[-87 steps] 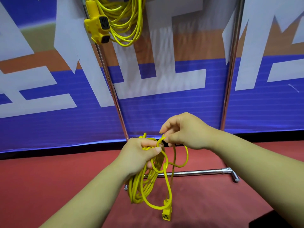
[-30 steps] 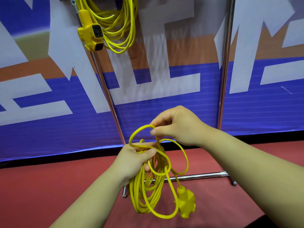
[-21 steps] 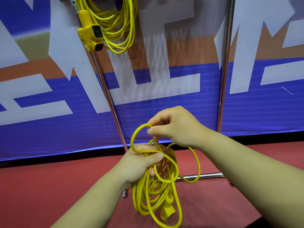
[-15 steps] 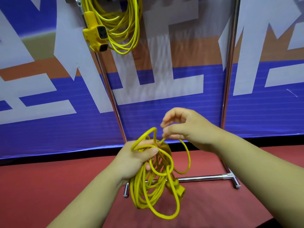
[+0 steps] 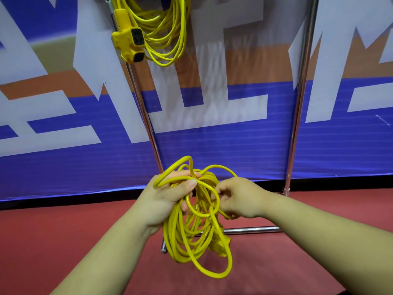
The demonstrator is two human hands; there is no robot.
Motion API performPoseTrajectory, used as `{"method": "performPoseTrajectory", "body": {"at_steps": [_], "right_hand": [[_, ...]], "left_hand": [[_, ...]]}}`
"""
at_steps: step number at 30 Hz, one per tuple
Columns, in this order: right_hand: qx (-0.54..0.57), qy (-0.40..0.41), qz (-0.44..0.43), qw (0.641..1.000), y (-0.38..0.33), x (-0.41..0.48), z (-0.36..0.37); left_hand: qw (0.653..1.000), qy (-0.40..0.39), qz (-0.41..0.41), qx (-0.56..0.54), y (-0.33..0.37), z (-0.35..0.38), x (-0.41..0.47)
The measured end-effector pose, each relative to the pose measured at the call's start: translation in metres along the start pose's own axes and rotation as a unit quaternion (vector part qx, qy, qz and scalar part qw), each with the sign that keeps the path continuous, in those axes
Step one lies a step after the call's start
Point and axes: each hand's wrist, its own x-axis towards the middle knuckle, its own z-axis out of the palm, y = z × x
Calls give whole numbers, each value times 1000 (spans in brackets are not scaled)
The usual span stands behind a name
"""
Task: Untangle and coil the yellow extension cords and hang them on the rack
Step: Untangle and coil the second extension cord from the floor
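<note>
My left hand (image 5: pixel 168 199) grips the top of a bundled yellow extension cord (image 5: pixel 187 241), whose loops hang below it over the red floor. A loose loop arches above my thumb. My right hand (image 5: pixel 238 199) sits just right of the bundle with its fingers curled around a strand near the middle. The cord's yellow socket end (image 5: pixel 221 243) dangles behind the loops. A second yellow coiled cord (image 5: pixel 168 33) with its socket block (image 5: pixel 129 43) hangs from the metal rack at the top left.
The chrome rack has a slanted left post (image 5: pixel 144 116), an upright right post (image 5: pixel 297 103) and a floor bar (image 5: pixel 251 230). A blue, white and orange banner (image 5: pixel 223 135) stands behind it. Red floor (image 5: pixel 53 241) spreads below.
My right hand has dropped from above the bundle to its right side and taken hold of a lower strand. The raised loop now rests over my left hand. The socket end swung behind the loops.
</note>
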Motion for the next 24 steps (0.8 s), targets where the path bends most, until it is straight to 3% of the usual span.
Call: {"method": "performPoseTrajectory", "body": {"at_steps": [4,10,17,21,24], "right_hand": [[-5,-43,-12,999,0,3,18],[-56,32,-13,998,-3,9,-7],[107,109,-15,988,-24,-2,-55],[211,135,-49,967,-36,-10,-65],[267,121,-88,952,-40,-12,-64]], "left_hand": [[1000,2,0,1,-2,-4,-1],[998,-42,-17,52,0,-15,-1],[984,54,-134,103,-34,-19,10],[975,110,-163,100,-49,-25,18],[974,110,-165,112,-55,-24,20]]}}
